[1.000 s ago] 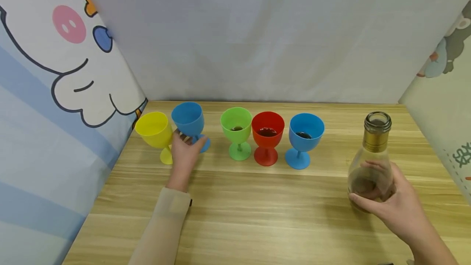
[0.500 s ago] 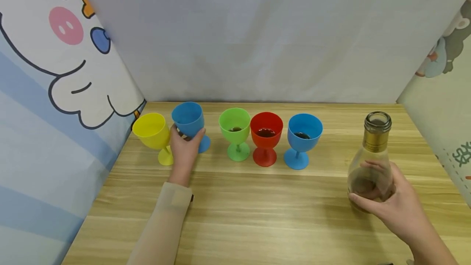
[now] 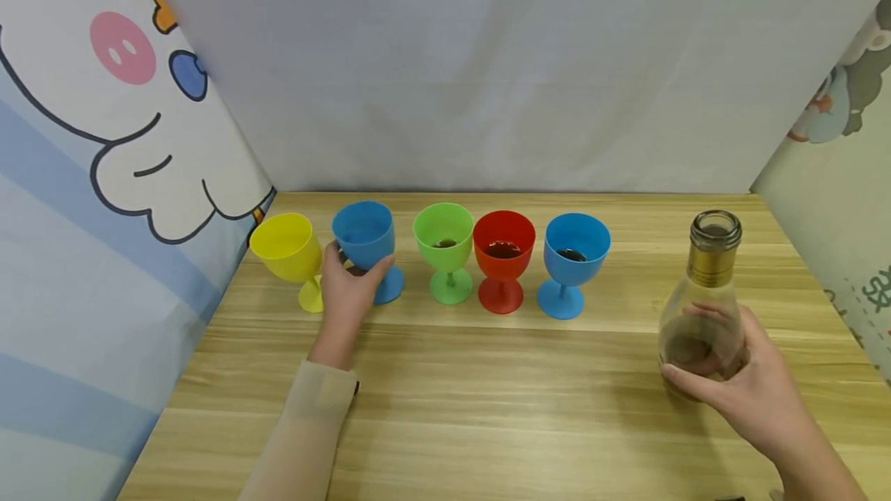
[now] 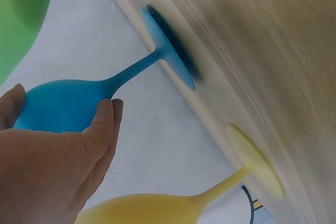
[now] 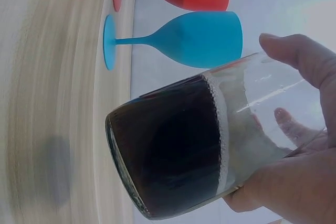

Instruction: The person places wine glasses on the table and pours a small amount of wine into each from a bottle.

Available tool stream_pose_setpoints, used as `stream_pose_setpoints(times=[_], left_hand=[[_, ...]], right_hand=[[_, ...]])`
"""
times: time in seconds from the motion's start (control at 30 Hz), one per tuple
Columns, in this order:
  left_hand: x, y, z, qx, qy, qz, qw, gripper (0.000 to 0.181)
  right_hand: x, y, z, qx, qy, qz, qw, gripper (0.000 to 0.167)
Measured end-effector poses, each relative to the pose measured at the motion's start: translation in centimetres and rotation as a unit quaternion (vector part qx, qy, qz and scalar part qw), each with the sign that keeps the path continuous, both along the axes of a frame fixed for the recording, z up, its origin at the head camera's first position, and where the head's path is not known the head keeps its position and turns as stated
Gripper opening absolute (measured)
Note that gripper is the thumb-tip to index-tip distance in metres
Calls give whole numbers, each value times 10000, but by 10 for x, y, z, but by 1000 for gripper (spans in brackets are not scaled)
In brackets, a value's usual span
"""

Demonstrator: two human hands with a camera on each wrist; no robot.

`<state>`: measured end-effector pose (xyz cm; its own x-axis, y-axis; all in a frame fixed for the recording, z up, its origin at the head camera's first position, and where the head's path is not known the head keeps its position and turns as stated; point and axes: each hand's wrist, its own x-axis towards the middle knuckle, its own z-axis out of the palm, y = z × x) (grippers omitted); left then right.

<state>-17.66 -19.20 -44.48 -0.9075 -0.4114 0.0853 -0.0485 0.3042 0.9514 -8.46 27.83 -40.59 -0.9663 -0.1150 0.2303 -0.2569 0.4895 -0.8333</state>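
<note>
My left hand (image 3: pixel 346 292) grips the bowl of a blue goblet (image 3: pixel 364 234), second from the left in the row. In the left wrist view the fingers and thumb curl round that bowl, and a dark shadow shows beside its foot, which looks slightly raised off the table. A yellow goblet (image 3: pixel 287 247) stands just left of this hand. At the right, my right hand (image 3: pixel 755 385) grips a clear glass bottle (image 3: pixel 703 315) with a gold neck band. The right wrist view shows dark liquid (image 5: pixel 168 140) in the bottle, which is held above the table.
Right of the left hand stand a green goblet (image 3: pixel 445 234), a red goblet (image 3: pixel 504 242) and another blue goblet (image 3: pixel 578 250), each with some dark liquid inside. The wood-grain table (image 3: pixel 487 408) meets a pale cloth wall (image 3: pixel 487 83) at the back; printed cloth hangs at both sides.
My left hand has closed round the left blue goblet's bowl and shifted it a little right and nearer to me. The right hand and bottle have hardly moved.
</note>
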Motion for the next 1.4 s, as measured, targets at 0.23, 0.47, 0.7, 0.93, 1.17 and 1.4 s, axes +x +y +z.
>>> stream_pose_setpoints(times=[0.23,0.47,0.7,0.93,1.17,1.4], left_hand=[[18,4,10,27,190,-307,9993,83],[38,8,22,-20,139,-664,9977,89],[56,16,39,-213,183,-1148,9930,88],[69,26,48,-212,102,-1536,9879,89],[74,40,51,-277,168,-1804,9831,87],[77,60,50,-191,241,-2078,9777,82]], right_hand=[[1,0,-1,4,0,-2,10000,86],[0,0,-3,-14,24,-45,10000,86],[-3,-3,-3,12,37,-15,10000,86],[-2,-4,-2,28,-43,-36,10000,85],[-2,-3,-1,155,-152,-130,9997,84],[-2,-2,0,351,-361,-207,9985,81]])
